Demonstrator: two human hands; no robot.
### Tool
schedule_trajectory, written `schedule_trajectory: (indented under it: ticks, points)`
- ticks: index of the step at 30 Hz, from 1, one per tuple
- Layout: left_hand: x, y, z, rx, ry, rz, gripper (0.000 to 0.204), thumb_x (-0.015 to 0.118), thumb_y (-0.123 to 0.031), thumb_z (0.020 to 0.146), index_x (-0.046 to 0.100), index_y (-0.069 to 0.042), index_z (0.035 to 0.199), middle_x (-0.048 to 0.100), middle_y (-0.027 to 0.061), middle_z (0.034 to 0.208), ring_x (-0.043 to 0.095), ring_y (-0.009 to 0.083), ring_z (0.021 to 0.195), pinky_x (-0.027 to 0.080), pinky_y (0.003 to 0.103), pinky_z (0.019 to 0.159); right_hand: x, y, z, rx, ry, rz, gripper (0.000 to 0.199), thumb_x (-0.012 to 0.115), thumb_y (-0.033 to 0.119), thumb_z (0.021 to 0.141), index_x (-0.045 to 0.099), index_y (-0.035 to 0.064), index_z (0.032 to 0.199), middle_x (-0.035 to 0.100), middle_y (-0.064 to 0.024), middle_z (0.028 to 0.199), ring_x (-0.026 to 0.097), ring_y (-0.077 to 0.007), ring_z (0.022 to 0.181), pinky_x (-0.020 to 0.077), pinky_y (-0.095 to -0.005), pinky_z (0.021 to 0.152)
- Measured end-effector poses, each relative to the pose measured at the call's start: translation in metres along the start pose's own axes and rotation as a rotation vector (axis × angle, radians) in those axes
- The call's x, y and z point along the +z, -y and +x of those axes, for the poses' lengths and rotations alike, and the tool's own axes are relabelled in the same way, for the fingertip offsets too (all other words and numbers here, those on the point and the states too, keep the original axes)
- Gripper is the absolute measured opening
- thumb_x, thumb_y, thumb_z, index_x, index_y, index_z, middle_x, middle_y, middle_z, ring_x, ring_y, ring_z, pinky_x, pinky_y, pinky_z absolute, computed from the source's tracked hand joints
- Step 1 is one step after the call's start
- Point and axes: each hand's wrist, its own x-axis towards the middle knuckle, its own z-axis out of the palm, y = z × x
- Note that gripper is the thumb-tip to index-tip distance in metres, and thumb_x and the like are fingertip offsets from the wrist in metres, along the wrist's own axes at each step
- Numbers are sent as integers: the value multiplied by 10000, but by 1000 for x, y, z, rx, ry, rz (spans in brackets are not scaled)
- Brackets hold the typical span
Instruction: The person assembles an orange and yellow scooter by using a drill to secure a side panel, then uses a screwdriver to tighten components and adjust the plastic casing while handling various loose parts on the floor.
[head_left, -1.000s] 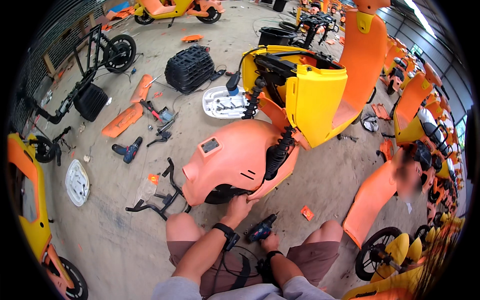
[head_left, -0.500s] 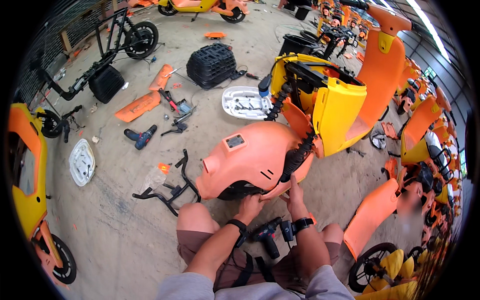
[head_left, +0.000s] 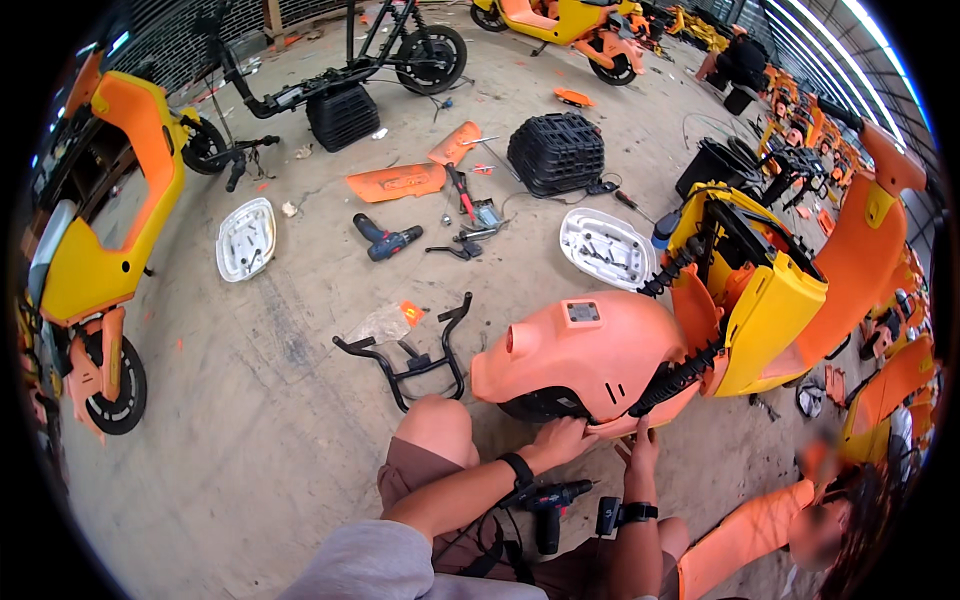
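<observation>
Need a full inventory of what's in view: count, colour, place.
Rounded plastic scooter shell: 1, salmon-orange, right of centre
Boxy plastic scooter body: 1, yellow, right of the shell
Coil-spring shock absorbers: 2, black, between shell and body
Shallow plastic trays: 2, white, left and centre
Pistol-shaped cordless drills: 2, dark, centre left and bottom centre
Ribbed plastic crate: 1, black, upper centre
Bent tubular metal bracket: 1, black, left of the shell
Long plastic panels: 3, orange, two upper centre, one lower right
Assembled scooters: 2 clear, yellow-orange, left and top; others at right too crowded to count
Left hand: 1, bare, at the shell's lower edge
Right hand: 1, bare, just right of it
</observation>
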Motion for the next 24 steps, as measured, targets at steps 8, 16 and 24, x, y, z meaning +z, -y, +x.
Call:
schedule_trajectory:
  ticks: [8, 16, 24]
  points:
    - [2, -7, 2, -77, -247, -593, 426, 707, -388, 839, 681, 15, 975, 707, 166, 882, 692, 243, 799, 526, 352, 719, -7, 0, 3, 16, 23, -11, 690, 612, 520, 905, 447, 33, 1366, 561, -109, 1207, 643, -222, 915, 554, -351, 693]
    - [-27, -11, 14, -160, -363, -696, 354, 715, -266, 883, 672, 60, 753, 667, 73, 648, 591, 95, 580, 470, 266, 561, -28, -14, 9, -31, 61, -294, 591, 558, 504, 941, 583, -55, 1131, 691, -138, 983, 685, -200, 666, 526, -307, 526]
    - [-33, -14, 17, -151, -340, -705, 363, 732, -264, 876, 677, 64, 730, 671, 78, 629, 594, 84, 545, 468, 250, 531, -28, -7, 13, -17, 98, -225, 558, 564, 488, 945, 560, -39, 1127, 696, -146, 988, 688, -206, 693, 524, -304, 534]
